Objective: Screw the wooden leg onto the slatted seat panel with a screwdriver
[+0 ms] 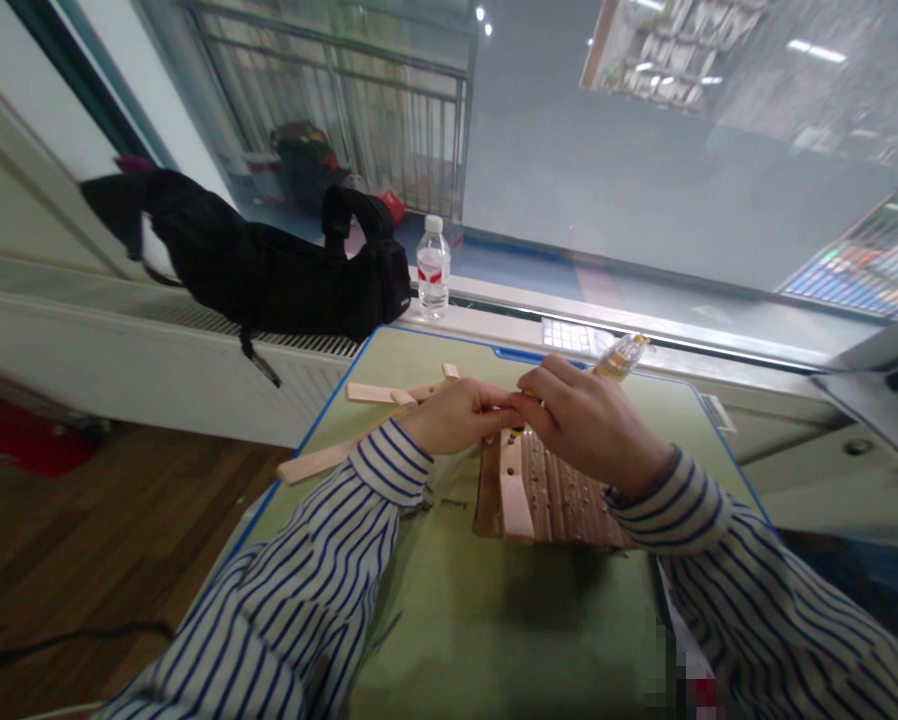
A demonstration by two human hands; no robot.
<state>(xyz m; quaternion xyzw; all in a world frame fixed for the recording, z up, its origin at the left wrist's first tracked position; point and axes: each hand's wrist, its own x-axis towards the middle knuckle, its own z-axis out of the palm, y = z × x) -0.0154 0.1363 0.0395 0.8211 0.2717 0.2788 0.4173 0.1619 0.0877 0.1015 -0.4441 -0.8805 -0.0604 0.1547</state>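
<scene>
Both hands meet above the far part of a wooden strip point(515, 500), their fingertips together. Left hand point(460, 412): reaches in from the left, drawn closed, thumb and index finger nearly meeting. Right hand point(588, 420): curled closed, thumb and index finger brought in against the left fingertips. A small yellow-and-black piece point(517, 430) shows just below the fingertips; whether either hand grips it is hidden. Strip: long axis runs away from the person, far end leaning slightly left and covered by the fingers, broader near end pointing back toward the body; dark holes along its upper face. It lies along the left side of a corrugated cardboard piece point(569, 500), whose ridges run roughly the same way and which is dotted with small holes or studs. Past the right knuckles, a clear yellowish object point(620, 358); contact with the hand cannot be told. Left of the left hand, further wooden pieces point(318, 465), one reaching the tabletop's left edge. A small screw-like item point(454, 503) lies left of the cardboard. Green tabletop point(449, 610), blue-rimmed, extends bare between the forearms toward the person; its far edge adjoins the sill carrying a water bottle point(433, 275) and black bag point(284, 275).
</scene>
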